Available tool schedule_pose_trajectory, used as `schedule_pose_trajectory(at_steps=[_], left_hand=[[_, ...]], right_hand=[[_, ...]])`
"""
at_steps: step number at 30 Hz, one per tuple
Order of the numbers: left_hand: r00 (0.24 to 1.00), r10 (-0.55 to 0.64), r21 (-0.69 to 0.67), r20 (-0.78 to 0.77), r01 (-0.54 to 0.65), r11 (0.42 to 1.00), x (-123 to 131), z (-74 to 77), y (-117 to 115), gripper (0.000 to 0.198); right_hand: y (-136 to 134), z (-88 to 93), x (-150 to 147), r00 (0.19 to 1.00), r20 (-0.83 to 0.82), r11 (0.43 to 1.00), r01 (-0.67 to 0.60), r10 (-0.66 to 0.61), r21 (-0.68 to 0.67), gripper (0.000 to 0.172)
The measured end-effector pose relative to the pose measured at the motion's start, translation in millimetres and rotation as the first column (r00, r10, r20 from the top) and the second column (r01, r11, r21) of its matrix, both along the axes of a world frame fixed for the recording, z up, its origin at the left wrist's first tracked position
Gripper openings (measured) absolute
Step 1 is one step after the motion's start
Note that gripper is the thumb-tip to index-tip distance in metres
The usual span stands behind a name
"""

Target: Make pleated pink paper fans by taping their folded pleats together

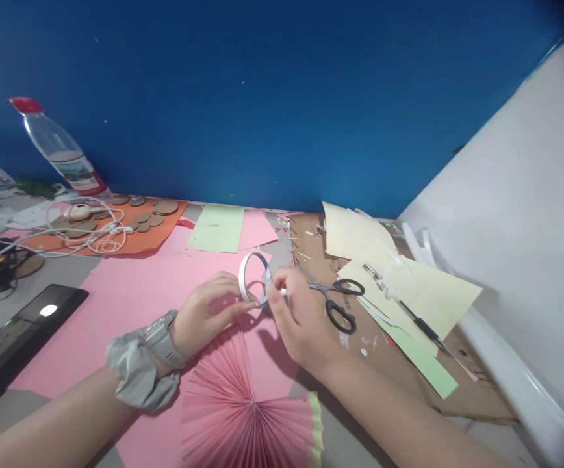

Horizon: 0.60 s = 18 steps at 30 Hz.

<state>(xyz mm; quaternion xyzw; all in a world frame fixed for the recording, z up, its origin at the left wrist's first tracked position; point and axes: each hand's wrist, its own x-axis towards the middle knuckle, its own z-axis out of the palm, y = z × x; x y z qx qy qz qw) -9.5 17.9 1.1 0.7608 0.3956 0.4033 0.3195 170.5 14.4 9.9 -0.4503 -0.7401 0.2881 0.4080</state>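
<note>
A narrow roll of tape (pixel 243 279), white outside with blue on its inner side, stands on edge above the pink paper. My left hand (pixel 211 305) grips its left and lower edge between thumb and fingers. At the roll's right edge, my right hand (pixel 296 312) pinches it with bent fingers; a small whitish bit shows by the fingertips, too small to make out. Below both hands lies a pleated pink paper fan (pixel 250 416) with a pale green strip along its right edge. Black-handled scissors (pixel 333 289) lie open just right of my right hand.
Pink sheets (pixel 130 299) and a brown cardboard (pixel 389 370) cover the desk. A pen (pixel 418 322) rests on cream paper (pixel 450 283) at right. At left are a bottle (pixel 70 156), tangled white cables (pixel 111 231), cardboard discs on orange paper (pixel 158 240) and a black device (pixel 28 338).
</note>
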Motion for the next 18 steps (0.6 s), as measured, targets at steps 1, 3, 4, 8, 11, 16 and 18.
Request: schedule_pose_trajectory(at_steps=[1,3,4,8,11,16,18], left_hand=[[0.999,-0.021,0.029,-0.029,0.022,0.999,-0.1,-0.6,0.4,0.007],[0.992,-0.083,0.082,-0.096,0.091,0.992,-0.1,-2.1,0.9,0.010],[0.986,-0.105,0.103,-0.129,0.119,0.988,-0.1,-2.8,1.0,0.012],[0.981,-0.104,0.127,-0.164,0.125,0.984,-0.1,-3.9,0.8,0.012],[0.981,-0.096,0.115,-0.168,0.116,0.987,0.2,-3.5,0.7,0.012],[0.975,-0.120,0.212,-0.187,0.159,0.964,0.7,-4.0,0.8,0.011],[0.974,-0.137,0.255,-0.181,0.181,0.950,0.9,-3.9,0.5,0.008]], right_hand=[[-1.1,2.3,-0.4,0.994,0.091,0.997,-0.068,0.065,0.030,0.017],[-1.2,5.2,-1.1,0.958,0.233,0.983,-0.179,0.165,0.041,0.024],[-0.5,5.8,-1.2,0.938,0.282,0.974,-0.222,0.202,0.042,0.027],[1.8,3.7,0.8,0.872,0.411,0.939,-0.331,0.266,0.092,0.032],[2.2,-0.2,3.0,0.856,0.473,0.928,-0.325,0.207,0.180,0.031],[4.6,-4.1,5.4,0.862,0.449,0.906,-0.362,0.236,0.218,0.028],[5.3,-4.1,7.0,0.867,0.404,0.894,-0.397,0.292,0.206,0.026]])
